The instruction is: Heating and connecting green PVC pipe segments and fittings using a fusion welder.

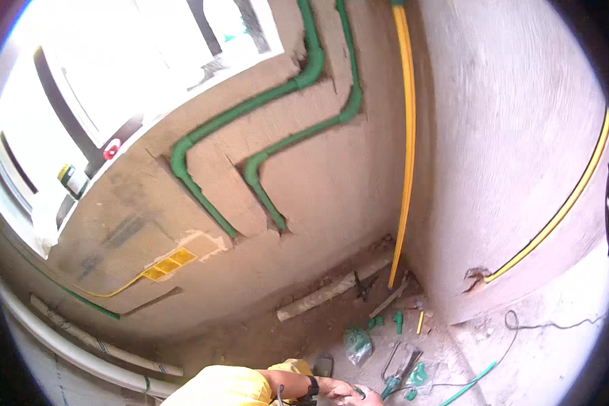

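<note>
My left arm, in a yellow sleeve with a dark band at the wrist, enters at the lower edge. My left hand [337, 388] is closed around a small dark-green thing whose kind I cannot make out. Skin beside it at the lower edge looks like part of my right hand [370, 399], its fingers mostly cut off by the frame. Just right of the hands, a green-handled tool [390, 386] lies on the floor. Near it are long metal hand tools [406, 363] and a clear plastic bag [421, 376] with green pieces.
Green pipe fittings [398, 322] and another bag of green pieces [358, 345] lie ahead. A thin cable [514, 325] and green pipe [474, 381] cross the right floor. Green pipes [243, 108] run in wall grooves; a yellow pipe [407, 135] stands in the corner. White pipes [61, 352] lie left.
</note>
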Demonstrator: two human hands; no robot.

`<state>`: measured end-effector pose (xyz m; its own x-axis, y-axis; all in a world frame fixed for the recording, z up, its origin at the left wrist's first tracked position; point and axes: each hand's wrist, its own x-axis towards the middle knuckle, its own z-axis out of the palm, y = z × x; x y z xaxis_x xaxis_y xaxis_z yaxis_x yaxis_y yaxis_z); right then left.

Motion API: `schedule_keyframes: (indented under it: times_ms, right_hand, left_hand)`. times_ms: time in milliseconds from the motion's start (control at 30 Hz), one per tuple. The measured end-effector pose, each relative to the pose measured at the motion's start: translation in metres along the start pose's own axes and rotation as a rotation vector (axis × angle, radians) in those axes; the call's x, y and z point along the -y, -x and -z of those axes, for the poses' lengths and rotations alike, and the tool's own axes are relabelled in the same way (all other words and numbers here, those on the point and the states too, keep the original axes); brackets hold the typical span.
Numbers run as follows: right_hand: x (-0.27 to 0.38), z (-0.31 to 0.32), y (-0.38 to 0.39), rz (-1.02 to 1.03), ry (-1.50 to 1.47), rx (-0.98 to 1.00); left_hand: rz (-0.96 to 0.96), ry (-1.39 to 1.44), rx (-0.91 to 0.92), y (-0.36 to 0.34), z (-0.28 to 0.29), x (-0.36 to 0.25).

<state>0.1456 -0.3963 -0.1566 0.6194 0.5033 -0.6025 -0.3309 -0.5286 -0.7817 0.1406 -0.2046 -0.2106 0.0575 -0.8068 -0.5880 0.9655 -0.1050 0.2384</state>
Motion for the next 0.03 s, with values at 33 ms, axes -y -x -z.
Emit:
schedule_keyframes:
  times_ms: [33]
  right_hand:
    - [0.0232, 0.0075, 0.0055, 0.026, 0.047, -0.044]
  left_hand:
    - [-0.025, -0.032, -0.011, 0.0156, -0.0181, -0.0179]
